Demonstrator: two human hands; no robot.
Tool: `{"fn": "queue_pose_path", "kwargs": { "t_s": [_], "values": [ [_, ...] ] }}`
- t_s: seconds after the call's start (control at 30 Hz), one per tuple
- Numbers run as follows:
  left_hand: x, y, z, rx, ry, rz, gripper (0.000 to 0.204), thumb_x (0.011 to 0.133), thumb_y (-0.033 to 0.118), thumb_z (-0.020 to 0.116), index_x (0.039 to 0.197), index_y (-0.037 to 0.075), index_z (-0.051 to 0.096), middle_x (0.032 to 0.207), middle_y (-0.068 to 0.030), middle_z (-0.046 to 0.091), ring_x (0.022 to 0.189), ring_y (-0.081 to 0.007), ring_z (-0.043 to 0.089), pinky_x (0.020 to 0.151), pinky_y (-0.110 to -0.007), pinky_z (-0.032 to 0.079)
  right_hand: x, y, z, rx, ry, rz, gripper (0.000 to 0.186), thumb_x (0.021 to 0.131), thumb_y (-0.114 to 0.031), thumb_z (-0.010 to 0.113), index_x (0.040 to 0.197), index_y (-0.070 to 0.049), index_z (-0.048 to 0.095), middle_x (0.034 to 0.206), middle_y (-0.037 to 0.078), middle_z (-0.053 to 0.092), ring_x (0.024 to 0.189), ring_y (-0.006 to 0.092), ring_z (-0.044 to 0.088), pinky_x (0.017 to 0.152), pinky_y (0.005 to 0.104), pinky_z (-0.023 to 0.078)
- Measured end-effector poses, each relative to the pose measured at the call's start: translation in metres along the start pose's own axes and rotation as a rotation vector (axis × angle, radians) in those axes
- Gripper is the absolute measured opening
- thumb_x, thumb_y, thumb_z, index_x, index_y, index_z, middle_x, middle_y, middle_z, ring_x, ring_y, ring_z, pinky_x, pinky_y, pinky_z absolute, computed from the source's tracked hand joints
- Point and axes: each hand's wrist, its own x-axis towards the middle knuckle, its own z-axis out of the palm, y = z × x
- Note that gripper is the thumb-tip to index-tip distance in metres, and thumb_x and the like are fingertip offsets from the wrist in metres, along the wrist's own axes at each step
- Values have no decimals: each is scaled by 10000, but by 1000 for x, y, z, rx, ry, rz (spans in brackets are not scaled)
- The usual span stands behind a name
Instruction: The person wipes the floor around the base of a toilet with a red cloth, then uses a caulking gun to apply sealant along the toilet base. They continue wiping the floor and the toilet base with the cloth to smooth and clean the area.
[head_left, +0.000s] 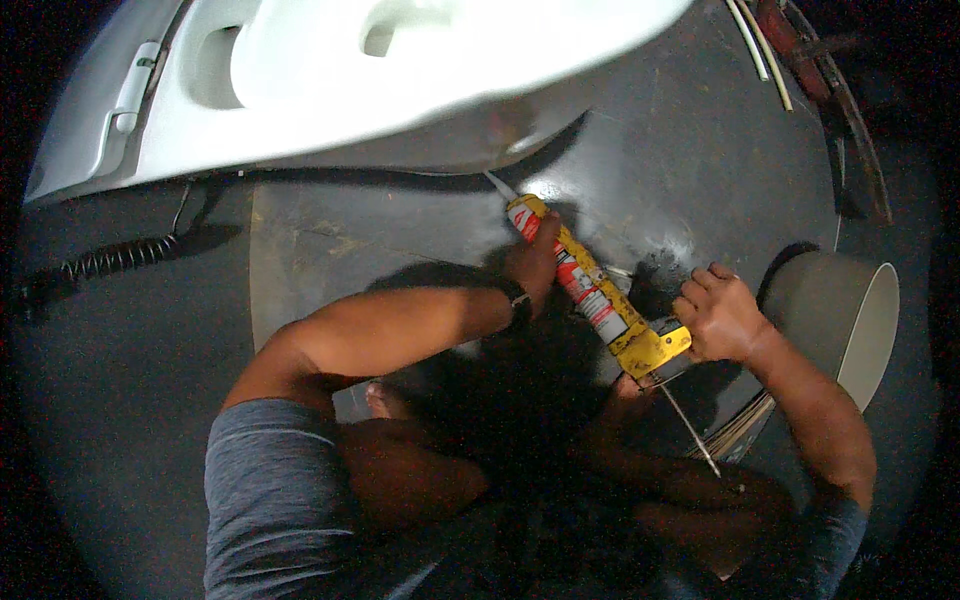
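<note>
A yellow caulking gun [632,345] lies slantwise in front of me, loaded with a red and white sealant cartridge [578,272]. My left hand [536,262] is closed round the front part of the gun and cartridge. At the rear, my right hand [722,312] is wrapped round the handle and trigger end, which the fingers partly hide. The thin plunger rod [692,432] sticks out backward toward my legs. Up and to the left, the pale nozzle [499,184] points at the lower edge of a large white moulded panel [420,95]; whether it touches cannot be told.
A grey cylindrical bin [840,310] lies on its side at the right, near my right forearm. Thin sticks [738,428] lie bundled beside my leg. A coiled cable [120,258] hangs at the left. Pale strips [752,45] and a reddish frame [800,60] are at the far right.
</note>
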Motion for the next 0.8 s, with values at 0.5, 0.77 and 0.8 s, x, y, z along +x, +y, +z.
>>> {"fn": "queue_pose_path", "kwargs": {
  "t_s": [0.5,0.77,0.8],
  "values": [
    [-15,17,35,-96,-317,79,516,976,495,577,1258,67,530,941,-119,675,847,-283,683,792,-425,549,-22,-5,-27,-59,-103,107,500,455,-327,758,866,-85,611,912,96,589,943,308,589,892,478,452],
    [-39,126,120,73,-461,277,599,948,635,527,1069,65,667,864,-158,700,823,-285,709,768,-438,545,15,-55,-138,-105,-281,462,817,430,-406,799,1151,-51,651,1156,170,614,1207,392,551,1212,658,179],
    [-37,137,122,100,-384,356,607,936,638,542,1031,53,673,860,-160,703,812,-283,710,771,-441,544,21,-64,-137,-78,-307,500,857,462,-496,786,1169,-35,639,1140,184,611,1206,403,548,1206,669,178]
  ]
}}
